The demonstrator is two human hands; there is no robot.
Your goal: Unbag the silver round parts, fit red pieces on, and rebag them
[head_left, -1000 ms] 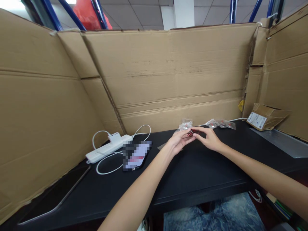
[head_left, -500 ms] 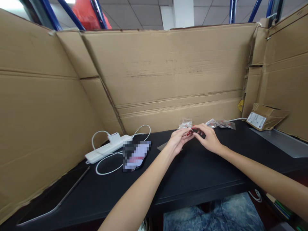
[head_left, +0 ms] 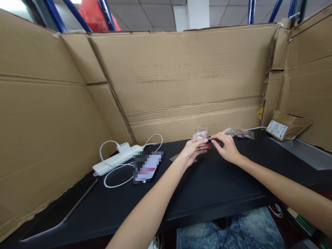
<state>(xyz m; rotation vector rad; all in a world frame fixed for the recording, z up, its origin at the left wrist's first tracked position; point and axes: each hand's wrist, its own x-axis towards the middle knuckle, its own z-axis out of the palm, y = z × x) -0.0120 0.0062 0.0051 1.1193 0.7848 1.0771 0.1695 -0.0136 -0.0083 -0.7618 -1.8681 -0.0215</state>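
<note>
Above the black table, my left hand (head_left: pixel 192 149) pinches a small item with a red cord (head_left: pixel 209 146), whose exact kind is too small to make out. Bits of red loop above and below the fingertips, and something dark and shiny shows between them. My right hand (head_left: pixel 227 148) comes in from the other side, its thumb and forefinger closed on the item's right end. Just behind the hands lies a clear plastic bag (head_left: pixel 200 132). A flat clear plastic sleeve (head_left: pixel 175 158) is partly hidden under my left hand and wrist.
More small clear bags with red bits (head_left: pixel 243 134) lie at the back. An opened cardboard box (head_left: pixel 287 125) stands at the right. To the left are a white power strip (head_left: pixel 118 160), a phone (head_left: pixel 150 167) and a dark tablet (head_left: pixel 61 209). Cardboard walls (head_left: pixel 192 76) enclose the table.
The fingertips have drawn slightly apart, the right hand shifting a little to the right. The red cord now shows above and below the fingers, with a dark part visible between them.
</note>
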